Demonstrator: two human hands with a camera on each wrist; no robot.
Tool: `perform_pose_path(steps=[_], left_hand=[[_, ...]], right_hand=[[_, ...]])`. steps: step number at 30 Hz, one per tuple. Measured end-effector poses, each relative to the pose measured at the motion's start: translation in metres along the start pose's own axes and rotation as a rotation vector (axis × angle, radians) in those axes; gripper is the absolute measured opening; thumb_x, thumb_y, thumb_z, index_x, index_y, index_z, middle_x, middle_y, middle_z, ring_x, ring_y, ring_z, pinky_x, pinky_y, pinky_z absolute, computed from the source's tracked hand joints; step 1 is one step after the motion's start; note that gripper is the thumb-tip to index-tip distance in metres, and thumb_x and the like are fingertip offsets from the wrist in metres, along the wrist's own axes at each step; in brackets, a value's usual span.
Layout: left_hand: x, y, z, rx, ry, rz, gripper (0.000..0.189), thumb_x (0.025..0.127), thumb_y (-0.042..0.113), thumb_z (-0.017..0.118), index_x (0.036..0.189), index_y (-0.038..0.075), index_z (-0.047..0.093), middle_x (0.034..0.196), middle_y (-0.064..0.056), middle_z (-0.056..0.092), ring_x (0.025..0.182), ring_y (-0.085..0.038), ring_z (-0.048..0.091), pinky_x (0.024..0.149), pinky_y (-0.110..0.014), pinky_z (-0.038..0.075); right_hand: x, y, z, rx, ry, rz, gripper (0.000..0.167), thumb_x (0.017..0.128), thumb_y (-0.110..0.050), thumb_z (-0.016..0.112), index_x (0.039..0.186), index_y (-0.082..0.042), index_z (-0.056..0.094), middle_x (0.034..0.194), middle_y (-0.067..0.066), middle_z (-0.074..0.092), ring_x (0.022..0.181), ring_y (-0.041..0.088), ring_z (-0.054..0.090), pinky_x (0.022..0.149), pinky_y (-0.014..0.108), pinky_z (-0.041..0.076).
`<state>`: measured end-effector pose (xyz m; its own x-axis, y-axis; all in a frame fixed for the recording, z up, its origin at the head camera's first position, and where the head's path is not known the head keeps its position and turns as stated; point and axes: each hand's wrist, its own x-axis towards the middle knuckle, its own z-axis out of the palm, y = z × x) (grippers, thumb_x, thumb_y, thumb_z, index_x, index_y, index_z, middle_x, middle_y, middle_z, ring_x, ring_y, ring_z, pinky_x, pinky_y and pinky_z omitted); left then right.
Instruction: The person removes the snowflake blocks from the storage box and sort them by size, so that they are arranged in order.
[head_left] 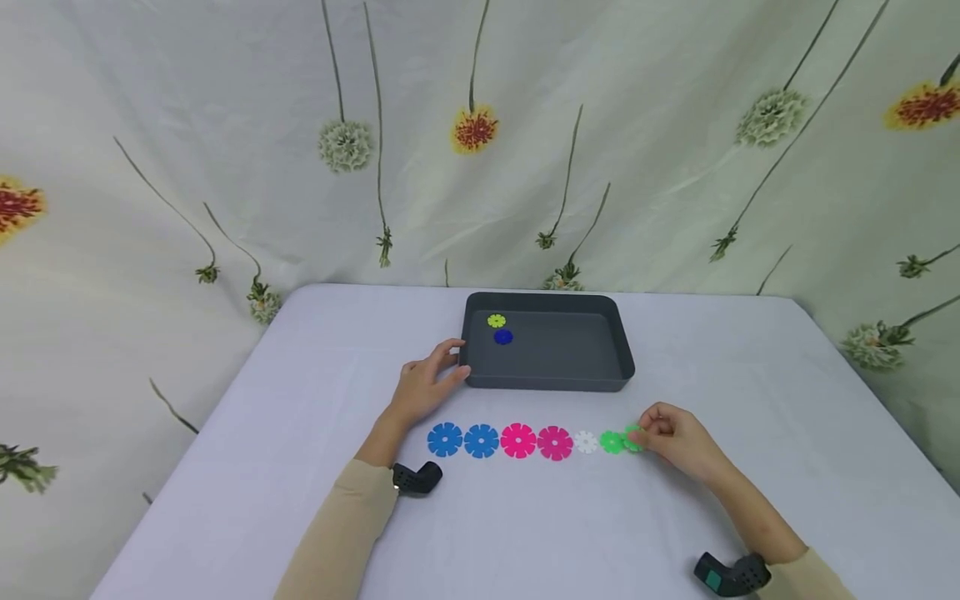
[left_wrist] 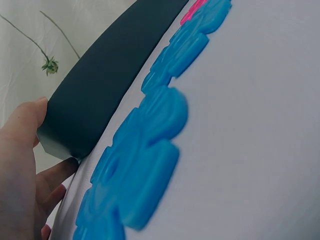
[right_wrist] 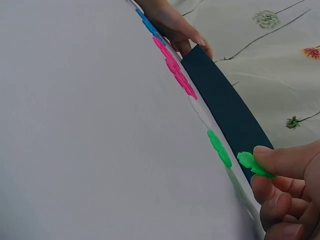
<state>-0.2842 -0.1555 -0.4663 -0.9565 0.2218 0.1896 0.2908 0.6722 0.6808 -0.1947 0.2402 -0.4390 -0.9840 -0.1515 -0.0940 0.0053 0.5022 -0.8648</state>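
Observation:
My left hand (head_left: 425, 389) holds a dark grey tray (head_left: 551, 383) at its near left corner, thumb and a fingertip against its outside. Between the thumb and fingers of my right hand (head_left: 680, 442), a green notched interlocking disc (right_wrist: 252, 162) is pinched, tilted. In the head view it overlaps another green disc (head_left: 612, 442) lying on the table. That one ends a row running leftward through a white disc (head_left: 586, 442), two pink discs (head_left: 518, 440) and two blue discs (head_left: 445, 439). Inside the tray, toward the left, lie a yellow disc (head_left: 497, 320) and a dark blue disc (head_left: 503, 337).
A white cloth covers the table (head_left: 555, 533). The row of discs runs in front of the tray. Behind the table hangs a flower-printed curtain (head_left: 660, 167). Each wrist carries a black band device (head_left: 417, 479).

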Motion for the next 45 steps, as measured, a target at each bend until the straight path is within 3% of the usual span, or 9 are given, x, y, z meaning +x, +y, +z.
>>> perform_pose_path(steps=[12,20,45], left_hand=[[0.0016,-0.0024,0.0015,0.003,-0.003,0.001,0.056,0.096,0.053,0.052,0.144,0.027,0.041,0.135,-0.011,0.058,0.130,-0.033,0.048,0.106,-0.055,0.018],[0.0010,-0.0043,0.0012,-0.002,0.009,0.002,0.056,0.096,0.053,0.052,0.144,0.026,0.042,0.135,-0.012,0.058,0.130,-0.034,0.048,0.106,-0.055,0.017],[0.0014,-0.0004,0.0007,0.005,0.009,0.006,0.056,0.095,0.052,0.053,0.143,0.026,0.043,0.134,-0.012,0.059,0.130,-0.035,0.049,0.106,-0.056,0.017]], right_hand=[[-0.0007,0.0055,-0.0003,-0.083,0.025,0.006,0.023,0.086,-0.017,0.074,0.089,-0.001,0.058,0.061,-0.002,0.048,0.051,0.009,0.040,0.047,0.024,0.034],[-0.0002,0.0057,0.0033,-0.187,0.070,0.001,0.022,0.085,-0.019,0.073,0.087,-0.003,0.058,0.062,-0.001,0.050,0.059,0.013,0.044,0.054,0.026,0.035],[-0.0020,0.0037,0.0043,-0.214,0.112,0.025,0.022,0.083,-0.020,0.075,0.084,-0.003,0.061,0.060,-0.002,0.050,0.058,0.014,0.044,0.054,0.027,0.036]])
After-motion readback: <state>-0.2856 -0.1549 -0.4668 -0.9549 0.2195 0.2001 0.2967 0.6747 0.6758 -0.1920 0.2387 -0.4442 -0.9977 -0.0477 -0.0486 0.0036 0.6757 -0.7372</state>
